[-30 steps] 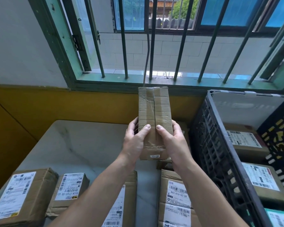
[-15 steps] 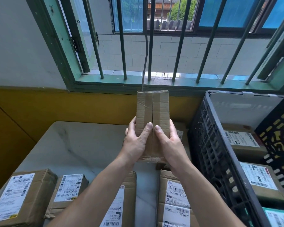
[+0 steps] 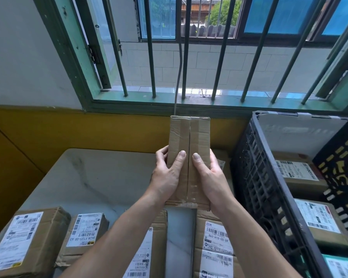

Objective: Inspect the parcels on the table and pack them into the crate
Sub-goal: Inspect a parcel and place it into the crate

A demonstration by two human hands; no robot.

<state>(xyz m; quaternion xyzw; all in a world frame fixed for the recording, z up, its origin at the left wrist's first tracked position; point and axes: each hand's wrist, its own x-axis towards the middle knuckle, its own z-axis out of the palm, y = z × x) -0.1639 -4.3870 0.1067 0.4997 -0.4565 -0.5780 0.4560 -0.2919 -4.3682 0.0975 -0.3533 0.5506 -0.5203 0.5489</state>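
Both the left hand (image 3: 167, 177) and right hand (image 3: 211, 177) have fingers (image 3: 162, 157) gripping one box (image 3: 189, 137), held up over the surface (image 3: 109, 177). Open room on its left; four parcels (image 3: 30, 237) along the near edge, three in the crate (image 3: 249, 167).

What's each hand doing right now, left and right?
Left hand: grips the taped parcel, thumb on its face.
Right hand: grips the same parcel, opposite side.
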